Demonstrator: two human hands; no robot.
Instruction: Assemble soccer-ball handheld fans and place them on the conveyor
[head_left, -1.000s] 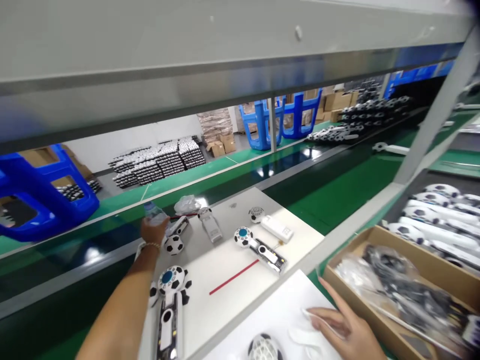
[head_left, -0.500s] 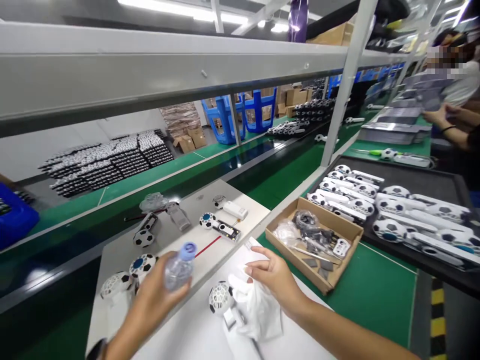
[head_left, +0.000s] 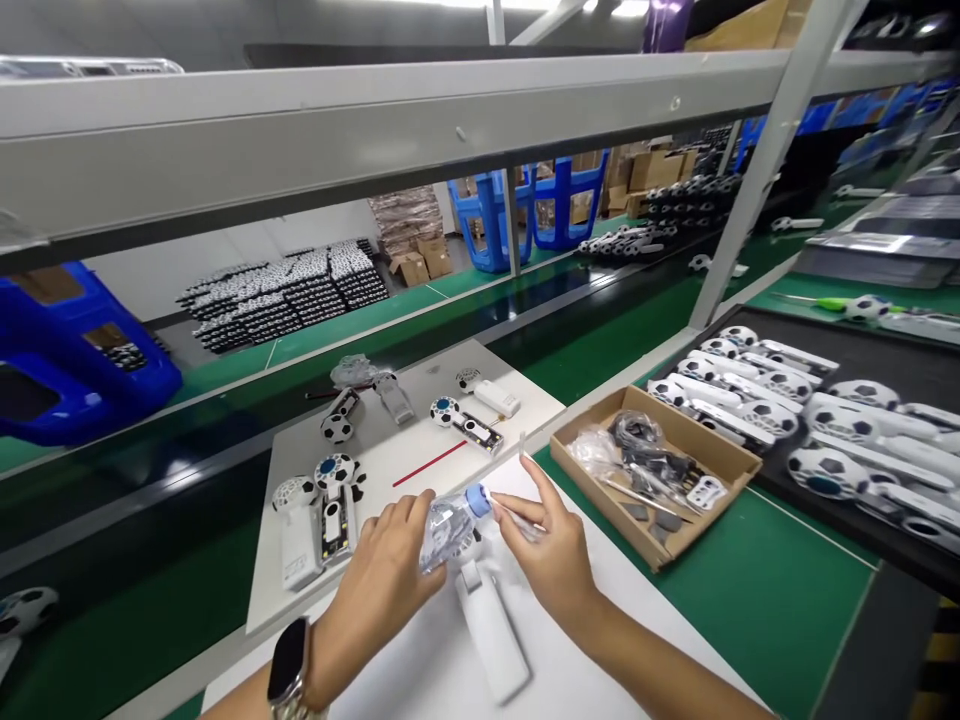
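My left hand (head_left: 386,565) is wrapped round a small clear plastic bottle (head_left: 444,530) with a blue cap (head_left: 478,500), tilted so the cap points right. At the cap's tip are the fingertips of my right hand (head_left: 551,550), its fingers closed round a bunched white cloth (head_left: 529,527), mostly hidden by the hand. Beneath both hands a white handheld device (head_left: 491,635) lies on the white work surface (head_left: 577,680). Its football-patterned round head (head_left: 470,545) is partly covered by the bottle and my hands.
On the pale board (head_left: 420,510) lie several football-headed devices, some with circuit boards (head_left: 480,432) exposed. A cardboard tray (head_left: 652,550) holds cables and tools. Right of it, a black tray (head_left: 885,350) carries rows of devices. A shelf beam (head_left: 375,130) crosses above the bench.
The bottle has moved right and tilted, bringing its cap to my right fingertips. My right hand has moved little, with the cloth now more bunched. The camera view has swung left.
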